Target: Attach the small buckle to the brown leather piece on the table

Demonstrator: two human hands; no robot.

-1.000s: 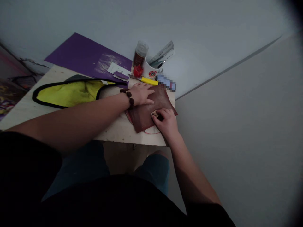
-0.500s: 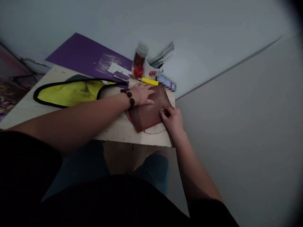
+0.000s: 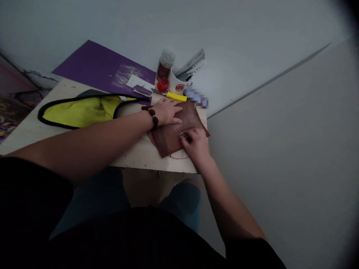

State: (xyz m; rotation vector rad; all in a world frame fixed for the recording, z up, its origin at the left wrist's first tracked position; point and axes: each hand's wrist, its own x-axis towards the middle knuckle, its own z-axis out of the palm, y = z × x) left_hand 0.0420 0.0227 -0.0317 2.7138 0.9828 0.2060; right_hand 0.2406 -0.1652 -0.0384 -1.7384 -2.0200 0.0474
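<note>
A reddish-brown sheet, which looks like leather (image 3: 168, 140), lies on the wooden tabletop (image 3: 134, 153), its front corner pointing towards me. My left hand (image 3: 166, 112) rests flat on its upper left part with the fingers spread. On the right part of the sheet, my right hand (image 3: 197, 144) is closed, fingers curled and pressed to the surface. A small pale edge shows at its fingertips, but the thing itself is mostly hidden. A thin red curved line shows on the wood below the sheet.
Behind the sheet lie a yellow tool handle (image 3: 176, 96) and a blurred-out bluish item (image 3: 196, 98). A white mug (image 3: 176, 85) with rulers, a red-capped small bottle (image 3: 162, 84) and a clear-topped jar (image 3: 165, 65) stand by the wall. Left are a yellow black-edged cloth piece (image 3: 78, 112) and a purple board (image 3: 89, 63).
My right hand has slid to the left across the sheet, uncovering its right corner. The left hand stays in place on the sheet.
</note>
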